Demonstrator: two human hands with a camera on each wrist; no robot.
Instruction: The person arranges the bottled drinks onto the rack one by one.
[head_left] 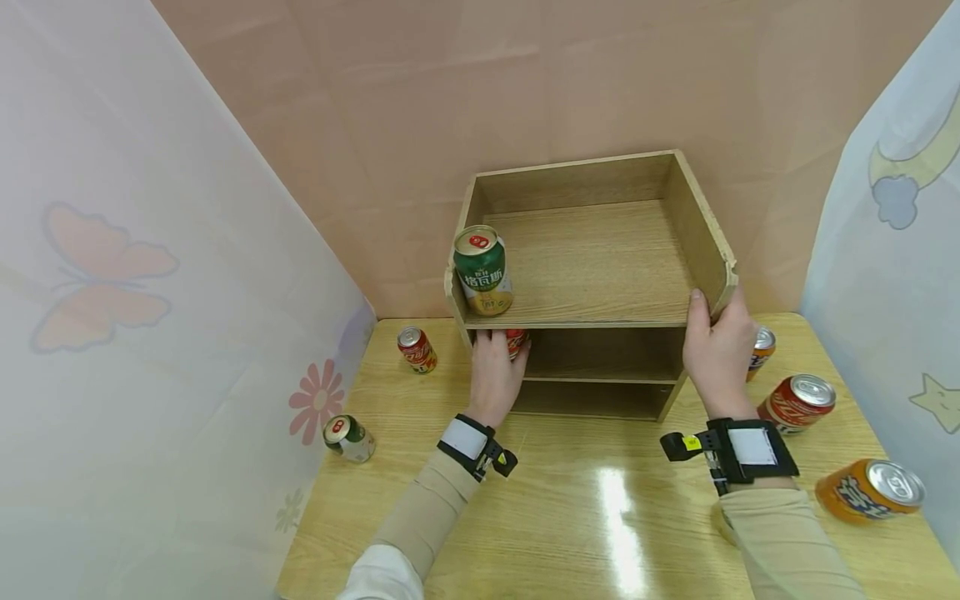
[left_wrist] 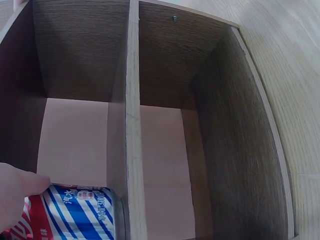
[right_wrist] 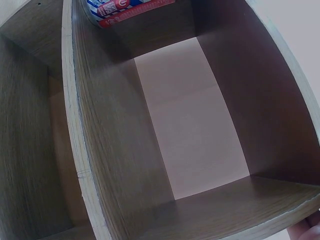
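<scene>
Front orange can (head_left: 855,493): sits on the surface (head_left: 555,500), to the right of your right sleeve (head_left: 780,533).
Green-and-white can (head_left: 349,440): stands at the left of the surface, near the left sheet (head_left: 187,400).
Right red can (head_left: 797,406): just beside your right wrist strap (head_left: 752,447).
Your left hand (head_left: 495,379): reaches into the upper compartment of the wooden shelf (head_left: 592,267), fingers grasping the striped red can (left_wrist: 80,212).
Striped red can: upright at that compartment's left end, under the top board; you cannot tell whether its base touches the board below.
Your right hand (head_left: 720,354): fingers grasping the shelf's right side, thumb at the top board's front edge.
Rear orange can (head_left: 762,346): partly hidden behind that hand.
Left red can (head_left: 417,352): on the surface, left of the shelf, apart from it.
Top green can (head_left: 483,273): upright on your shelf's top board, front left corner.
Pink backdrop (head_left: 585,75): behind everything.
</scene>
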